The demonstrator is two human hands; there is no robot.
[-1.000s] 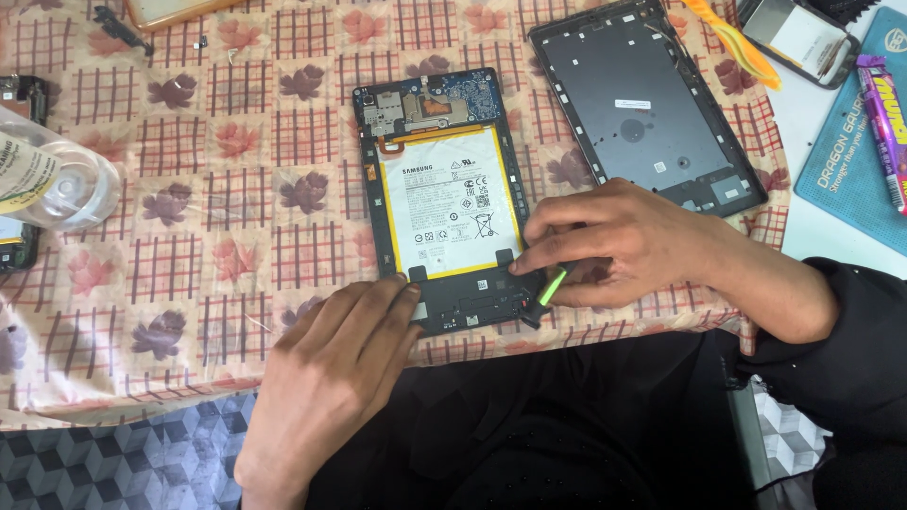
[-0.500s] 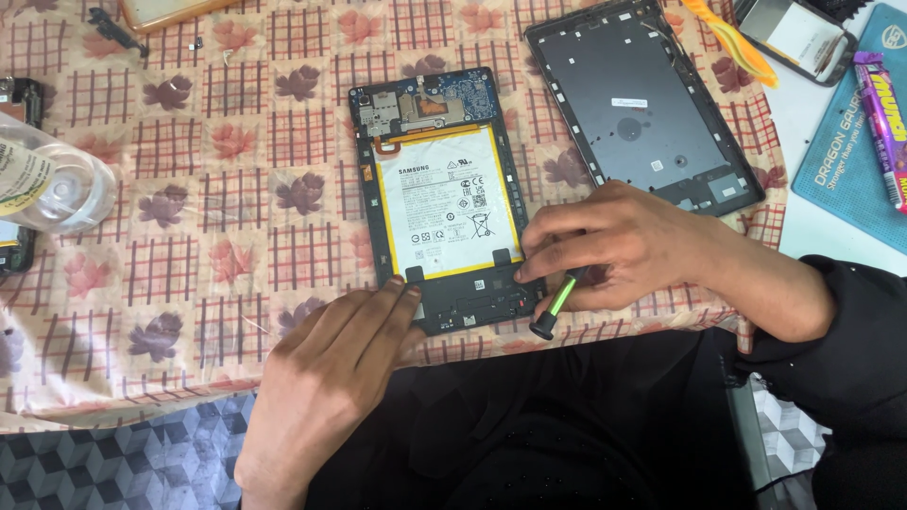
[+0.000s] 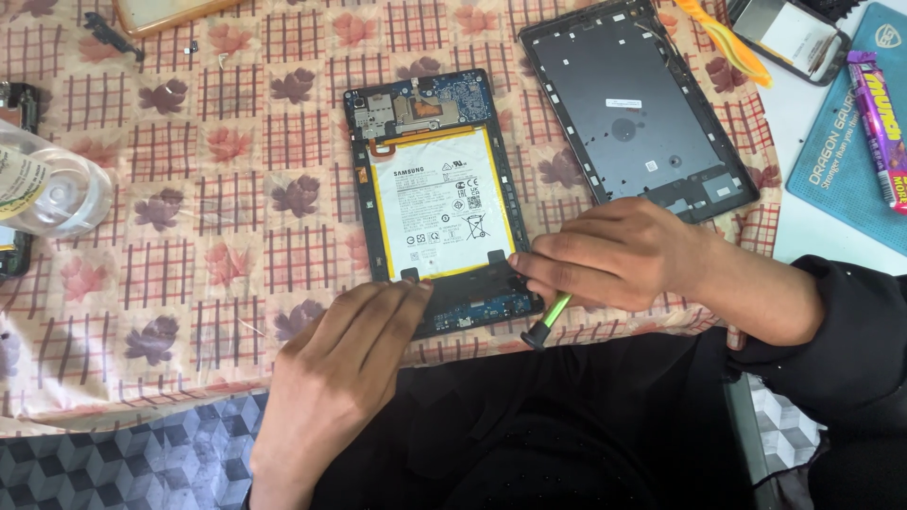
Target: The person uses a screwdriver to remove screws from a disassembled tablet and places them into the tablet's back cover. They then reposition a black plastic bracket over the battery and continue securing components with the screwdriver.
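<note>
1. The opened tablet [image 3: 436, 194] lies flat on the patterned cloth [image 3: 189, 189], its white battery [image 3: 441, 206] facing up, with the detached back cover [image 3: 633, 109] just beside it on the right.
2. The left hand [image 3: 345, 364] rests on the tablet's lower left edge, fingers together and flat, holding nothing; steady downward pressure there would likely stop the board from sliding.
3. The right hand [image 3: 614, 255] pinches a green-handled screwdriver [image 3: 548, 316] at the lower right corner; keeping it upright and seated seems wise.
4. The tip is hidden beneath the fingers.
</note>
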